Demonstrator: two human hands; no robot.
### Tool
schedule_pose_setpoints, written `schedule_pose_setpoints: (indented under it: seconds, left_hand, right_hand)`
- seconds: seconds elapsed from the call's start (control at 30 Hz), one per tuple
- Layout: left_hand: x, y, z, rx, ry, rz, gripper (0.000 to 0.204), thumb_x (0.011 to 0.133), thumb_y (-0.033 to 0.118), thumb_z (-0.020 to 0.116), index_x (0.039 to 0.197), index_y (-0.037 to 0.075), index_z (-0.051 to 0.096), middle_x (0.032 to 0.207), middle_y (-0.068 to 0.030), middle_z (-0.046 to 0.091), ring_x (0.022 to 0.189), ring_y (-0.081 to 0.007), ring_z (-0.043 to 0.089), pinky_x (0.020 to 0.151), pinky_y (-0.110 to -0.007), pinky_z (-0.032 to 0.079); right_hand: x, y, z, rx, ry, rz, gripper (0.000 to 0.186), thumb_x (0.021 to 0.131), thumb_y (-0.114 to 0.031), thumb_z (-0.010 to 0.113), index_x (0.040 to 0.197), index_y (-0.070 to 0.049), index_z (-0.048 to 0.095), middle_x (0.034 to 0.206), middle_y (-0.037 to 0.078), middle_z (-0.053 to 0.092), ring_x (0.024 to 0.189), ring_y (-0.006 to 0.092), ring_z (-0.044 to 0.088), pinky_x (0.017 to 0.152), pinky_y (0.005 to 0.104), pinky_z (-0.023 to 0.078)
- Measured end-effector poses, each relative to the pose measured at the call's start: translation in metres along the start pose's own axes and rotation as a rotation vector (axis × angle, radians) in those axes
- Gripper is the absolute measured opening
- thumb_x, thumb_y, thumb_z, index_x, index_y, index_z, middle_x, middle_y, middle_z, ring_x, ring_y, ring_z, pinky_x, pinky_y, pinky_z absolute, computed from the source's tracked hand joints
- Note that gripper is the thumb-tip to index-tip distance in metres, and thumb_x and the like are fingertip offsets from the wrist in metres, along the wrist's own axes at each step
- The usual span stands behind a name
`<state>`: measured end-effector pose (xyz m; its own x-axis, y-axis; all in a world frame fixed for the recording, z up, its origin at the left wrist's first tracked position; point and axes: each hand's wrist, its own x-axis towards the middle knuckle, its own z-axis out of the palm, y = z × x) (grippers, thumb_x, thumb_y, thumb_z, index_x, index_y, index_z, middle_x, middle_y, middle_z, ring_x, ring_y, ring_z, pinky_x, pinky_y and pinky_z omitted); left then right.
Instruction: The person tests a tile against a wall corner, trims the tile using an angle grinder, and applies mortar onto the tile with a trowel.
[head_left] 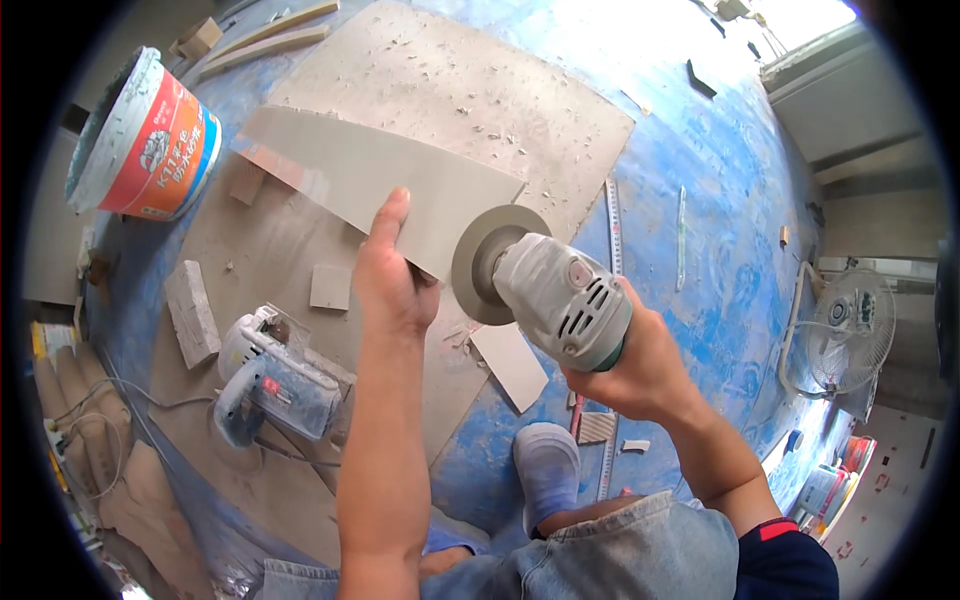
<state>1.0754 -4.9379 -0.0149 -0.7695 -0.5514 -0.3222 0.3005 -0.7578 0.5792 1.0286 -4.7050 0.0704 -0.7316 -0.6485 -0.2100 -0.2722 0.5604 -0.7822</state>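
My left hand (393, 275) grips the near edge of a long pale tile (400, 165), thumb on its top face and fingers curled beneath. Wrapped round the body of a grey, dusty angle grinder (565, 300) is my right hand (640, 365). The grinder's round disc (470, 268) is at the tile's right end, close to my left fingers. Whether the disc is spinning or truly touches the edge, I cannot tell. Below the disc, a pale tile offcut (510, 365) lies on the floor; a small square piece (330, 287) lies left of my left hand.
A dusty handheld cutting saw (285, 375) with a cable lies left of my forearm, near a whitish block (192, 315). An orange-and-white bucket (165, 140) stands far left. Chips litter a large board (430, 60). A measuring strip (614, 225) and a fan (850, 330) are to the right.
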Motion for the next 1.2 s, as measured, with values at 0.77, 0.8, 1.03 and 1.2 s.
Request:
schedule_pose_setpoints:
  seconds: [0.77, 0.8, 1.03, 1.2]
  left_hand:
    - [-0.005, 0.006, 0.007, -0.032, 0.135, 0.013, 0.029, 0.098, 0.022, 0.056, 0.113, -0.002, 0.061, 0.098, -0.0075, 0.069, 0.079, -0.0132, 0.067, 0.059, -0.023, 0.051]
    - [-0.004, 0.006, 0.004, -0.028, 0.108, 0.009, 0.029, 0.098, 0.023, 0.057, 0.112, -0.002, 0.062, 0.096, -0.0072, 0.069, 0.077, -0.0128, 0.067, 0.058, -0.023, 0.05]
    - [0.001, -0.001, -0.007, 0.024, 0.056, -0.003, 0.036, 0.099, 0.026, 0.055, 0.121, -0.003, 0.058, 0.114, -0.0125, 0.067, 0.102, -0.0226, 0.066, 0.089, -0.034, 0.054]
    - [0.001, 0.0, -0.013, 0.003, 0.05, -0.005, 0.036, 0.098, 0.025, 0.055, 0.121, -0.003, 0.058, 0.114, -0.0126, 0.067, 0.103, -0.0229, 0.066, 0.089, -0.034, 0.054]
  right_hand:
    - [-0.002, 0.003, 0.003, -0.038, -0.007, -0.046, 0.054, 0.068, -0.014, 0.076, 0.116, -0.003, 0.055, 0.095, 0.018, 0.068, 0.091, 0.0361, 0.069, 0.079, 0.0397, 0.053]
    - [-0.002, 0.004, 0.003, -0.056, -0.033, -0.029, 0.054, 0.068, -0.014, 0.076, 0.116, -0.003, 0.055, 0.095, 0.019, 0.068, 0.091, 0.0369, 0.069, 0.079, 0.0401, 0.053]
    - [0.009, 0.012, 0.003, 0.006, 0.09, -0.074, 0.052, 0.066, -0.015, 0.076, 0.111, -0.004, 0.054, 0.091, 0.019, 0.067, 0.089, 0.0384, 0.069, 0.077, 0.0421, 0.053]
    - [0.002, 0.011, 0.006, -0.059, -0.033, -0.012, 0.053, 0.066, -0.014, 0.076, 0.113, -0.004, 0.053, 0.092, 0.019, 0.068, 0.088, 0.0382, 0.069, 0.077, 0.0421, 0.053]
